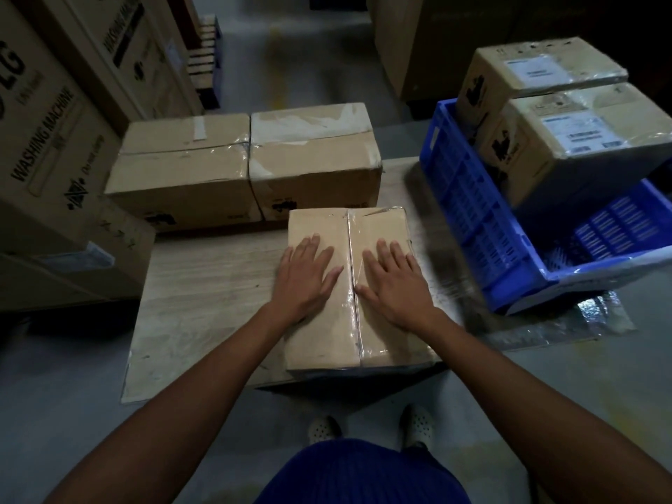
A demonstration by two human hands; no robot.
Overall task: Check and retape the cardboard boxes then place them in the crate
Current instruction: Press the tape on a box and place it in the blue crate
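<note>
Pressing down on cardboard box [320,340], frame centre, on low board [203,292]: both hands flat. Left hand [305,281] lay left of taped seam [350,234], right hand [394,285] right of it; fingers straight, slightly spread, gripping nothing. Step judged: tape check or smoothing. Rear-left box [182,165], rear-right box [312,154] stood behind, upper centre. Blue crate [472,212], right of frame, held two labelled boxes [582,140]. Next move likely called for grip on both sides, lift, carry right to crate's bare floor.

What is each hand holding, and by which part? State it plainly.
Nothing is gripped. The left hand and right hand lie flat on top of the cardboard box, one on each side of its taped seam.
</note>
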